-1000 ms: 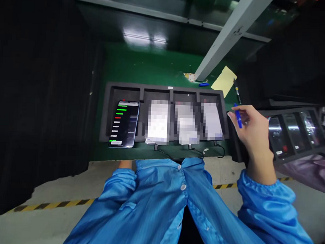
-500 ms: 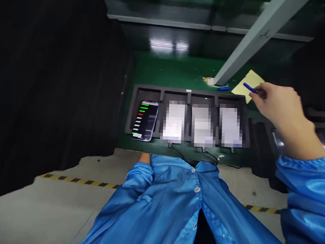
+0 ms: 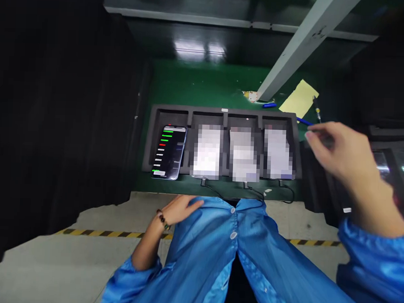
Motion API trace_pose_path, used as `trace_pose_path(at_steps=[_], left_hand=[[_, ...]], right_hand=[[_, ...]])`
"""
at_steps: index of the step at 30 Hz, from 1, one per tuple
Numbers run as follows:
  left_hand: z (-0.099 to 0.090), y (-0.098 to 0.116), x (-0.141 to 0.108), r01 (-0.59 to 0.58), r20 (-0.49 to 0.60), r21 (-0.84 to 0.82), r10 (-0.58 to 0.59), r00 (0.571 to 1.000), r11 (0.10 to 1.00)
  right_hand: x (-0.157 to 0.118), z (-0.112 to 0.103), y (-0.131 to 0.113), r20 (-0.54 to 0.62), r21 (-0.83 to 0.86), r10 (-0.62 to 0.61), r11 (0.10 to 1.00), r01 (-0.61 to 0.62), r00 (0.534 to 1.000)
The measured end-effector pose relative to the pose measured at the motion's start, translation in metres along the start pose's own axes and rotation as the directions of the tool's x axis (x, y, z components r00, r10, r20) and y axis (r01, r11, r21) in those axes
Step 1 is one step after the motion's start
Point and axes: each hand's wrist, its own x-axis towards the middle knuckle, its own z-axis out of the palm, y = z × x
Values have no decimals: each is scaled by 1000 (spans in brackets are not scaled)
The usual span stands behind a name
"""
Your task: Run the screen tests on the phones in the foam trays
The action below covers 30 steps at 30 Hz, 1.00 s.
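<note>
**Blue pen sitting off the paper**

The pen (image 3: 304,121), slim and blue, is now sitting by the tray's (image 3: 177,107) far right corner rather than crossing the paper (image 3: 299,97), so writing is apparently pausing. The right hand (image 3: 348,147) is keeping a narrow grip beside it; whether it is pinching, one cannot tell. The left hand (image 3: 180,208) is newly showing, fingers loose, visibly holding nothing.

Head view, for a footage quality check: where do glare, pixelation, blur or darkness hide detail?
In the head view, bright glare streaks the dark glossy back panel; coarse pixelation masks three pale rectangular screens; the black fabric drape at left sinks into near-black; the right hand, pinching a slim blue pen, looks slightly soft.
</note>
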Motion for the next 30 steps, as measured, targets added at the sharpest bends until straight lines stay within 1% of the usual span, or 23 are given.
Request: trace_pose_path(at_steps=[1, 2, 3, 4, 5, 6, 7, 8, 9, 10, 12, 14, 17, 19, 21, 24, 27, 30], left_hand=[[2, 10, -5, -116, 52, -54, 119, 992, 992], [3, 22, -10, -251, 77, -116, 261, 962, 961], [3, 35, -14, -377, 81, -160, 392, 916, 912], [2, 49, -16, -487, 57, -170, 502, 863, 857], [0, 63, -16, -577, 10, -136, 583, 812, 805], [-3, 76, -14, -643, -49, -62, 641, 766, 763], [-7, 88, -10, -679, -116, 45, 679, 725, 732], [-11, 99, -4, -680, -182, 170, 700, 690, 714], [-15, 108, 4, -646, -241, 294, 709, 663, 705], [-19, 115, 13, -588, -287, 404, 708, 646, 701], [-23, 125, 34, -453, -339, 557, 688, 642, 696], [-23, 132, 56, -361, -337, 633, 663, 668, 685], [-16, 139, 81, -298, -316, 667, 621, 717, 683], [-11, 141, 88, -272, -322, 659, 590, 741, 701], [-10, 142, 85, -255, -351, 641, 572, 741, 724], [-16, 141, 70, -246, -408, 615, 569, 714, 749], [-25, 136, 54, -228, -445, 601, 558, 700, 766], [-33, 126, 42, -203, -483, 592, 545, 685, 780]], right_hand=[[-25, -5, -17, -8, 67, -35, 997, 36, 999], [-49, -6, -33, -13, 119, -92, 989, 93, 996], [-71, -5, -45, -33, 144, -113, 983, 116, 993], [-91, -2, -54, -53, 134, -77, 987, 83, 996], [-107, 2, -59, -76, 119, -42, 992, 51, 996], [-120, 7, -63, -96, 104, -3, 994, 13, 995], [-128, 12, -65, -112, 93, 31, 995, -21, 993], [-134, 17, -66, -122, 93, 51, 995, -40, 991], [-136, 21, -68, -121, 101, 60, 994, -48, 991], [-136, 24, -70, -117, 113, 60, 992, -47, 991], [-132, 28, -76, -102, 141, 44, 990, -29, 994], [-126, 30, -84, -92, 169, 24, 986, -8, 995], [-123, 31, -91, -117, 208, 39, 978, -14, 992], [-127, 30, -95, -154, 255, 59, 967, -19, 986], [-134, 29, -103, -172, 345, 42, 938, 21, 984], [-140, 31, -122, -117, 505, -14, 860, 72, 993], [-138, 38, -143, -16, 565, -17, 825, 23, 1000], [-133, 50, -154, 72, 537, 2, 843, -41, 997]])
